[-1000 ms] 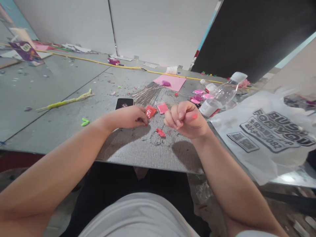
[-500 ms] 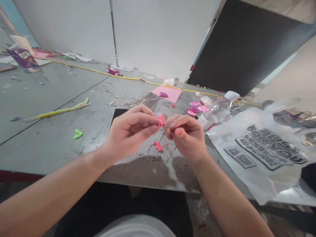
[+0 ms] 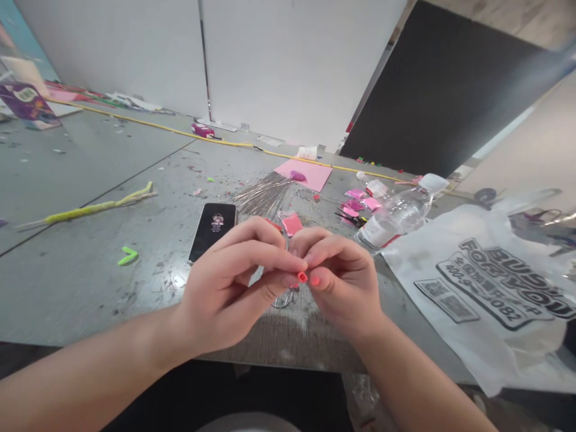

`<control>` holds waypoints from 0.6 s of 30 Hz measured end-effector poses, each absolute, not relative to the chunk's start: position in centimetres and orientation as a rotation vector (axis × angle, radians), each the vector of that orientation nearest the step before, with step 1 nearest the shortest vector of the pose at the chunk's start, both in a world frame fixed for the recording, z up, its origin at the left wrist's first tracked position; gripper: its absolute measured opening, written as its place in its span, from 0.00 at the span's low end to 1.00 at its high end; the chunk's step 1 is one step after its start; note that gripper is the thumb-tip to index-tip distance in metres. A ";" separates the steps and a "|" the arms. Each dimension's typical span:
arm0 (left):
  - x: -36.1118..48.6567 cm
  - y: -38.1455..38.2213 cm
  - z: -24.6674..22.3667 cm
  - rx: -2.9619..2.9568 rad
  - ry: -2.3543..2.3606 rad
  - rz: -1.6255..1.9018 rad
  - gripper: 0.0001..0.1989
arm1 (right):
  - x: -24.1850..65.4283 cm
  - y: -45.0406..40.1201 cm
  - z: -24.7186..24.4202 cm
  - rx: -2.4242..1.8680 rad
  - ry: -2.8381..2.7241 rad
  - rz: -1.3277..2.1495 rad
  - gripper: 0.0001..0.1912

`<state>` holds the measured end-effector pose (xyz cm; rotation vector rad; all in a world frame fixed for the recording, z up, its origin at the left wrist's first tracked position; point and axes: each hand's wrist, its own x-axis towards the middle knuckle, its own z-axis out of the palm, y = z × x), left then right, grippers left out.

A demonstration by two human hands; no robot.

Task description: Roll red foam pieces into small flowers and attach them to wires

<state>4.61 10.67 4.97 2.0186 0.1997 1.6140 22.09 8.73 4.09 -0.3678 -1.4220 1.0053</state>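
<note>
Left hand pinching a small red piece, right hand curled close, its grip unclear, phone partly hidden

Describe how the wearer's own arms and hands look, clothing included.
Both forearms are bare, with no sleeve in view. The left hand and right hand are ungloved, and no watch or bracelet shows. At the bottom edge, a pale grey top and black legwear are partly visible.

Scrap-strewn grey table, black phone, thin wires, clear bottle, white plastic bag
</note>
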 end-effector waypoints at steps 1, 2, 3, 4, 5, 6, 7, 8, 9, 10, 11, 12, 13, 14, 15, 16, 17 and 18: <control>4.6 10.6 5.0 2.024 0.195 1.616 0.09 | 22.0 8.8 4.0 -0.369 -1.422 1.005 0.04; 4.6 10.6 4.9 2.030 0.195 1.624 0.09 | 22.0 8.8 4.0 -0.367 -1.420 1.003 0.04; 4.6 10.6 4.9 2.035 0.202 1.635 0.10 | 21.9 8.8 3.9 -0.364 -1.418 1.001 0.04; 4.6 10.5 4.8 2.038 0.212 1.647 0.10 | 21.8 8.8 3.9 -0.361 -1.415 1.002 0.04; 4.7 10.5 4.7 2.036 0.224 1.654 0.10 | 21.8 8.8 3.9 -0.359 -1.413 1.002 0.04; 4.7 10.4 4.7 2.026 0.235 1.659 0.10 | 21.7 8.9 3.8 -0.361 -1.410 1.002 0.03; 4.8 10.3 4.6 2.011 0.239 1.663 0.09 | 21.6 8.9 3.8 -0.363 -1.408 1.001 0.03; 4.9 10.3 4.6 1.997 0.241 1.660 0.09 | 21.6 8.9 3.8 -0.366 -1.406 1.002 0.03; 4.9 10.2 4.5 1.985 0.242 1.656 0.09 | 21.6 8.9 3.8 -0.368 -1.404 1.000 0.03; 4.9 10.2 4.5 1.977 0.244 1.650 0.09 | 21.6 8.9 3.8 -0.372 -1.402 0.997 0.03; 5.0 10.2 4.5 1.972 0.248 1.647 0.09 | 21.6 8.9 3.8 -0.376 -1.399 0.994 0.03; 5.0 10.2 4.5 1.968 0.254 1.646 0.09 | 21.6 8.9 3.8 -0.380 -1.396 0.990 0.03; 5.0 10.1 4.5 1.964 0.263 1.643 0.09 | 21.6 8.9 3.8 -0.385 -1.392 0.986 0.03; 5.0 10.1 4.5 1.961 0.272 1.640 0.09 | 21.6 8.8 3.8 -0.391 -1.388 0.983 0.03; 5.0 10.1 4.5 1.956 0.278 1.639 0.08 | 21.6 8.8 3.8 -0.397 -1.384 0.979 0.03; 5.0 10.1 4.6 1.951 0.280 1.636 0.08 | 21.6 8.8 3.8 -0.403 -1.382 0.978 0.03; 5.0 10.1 4.6 1.948 0.280 1.633 0.08 | 21.6 8.8 3.8 -0.406 -1.379 0.975 0.03; 5.0 10.1 4.6 1.945 0.278 1.628 0.07 | 21.6 8.7 3.9 -0.408 -1.377 0.974 0.03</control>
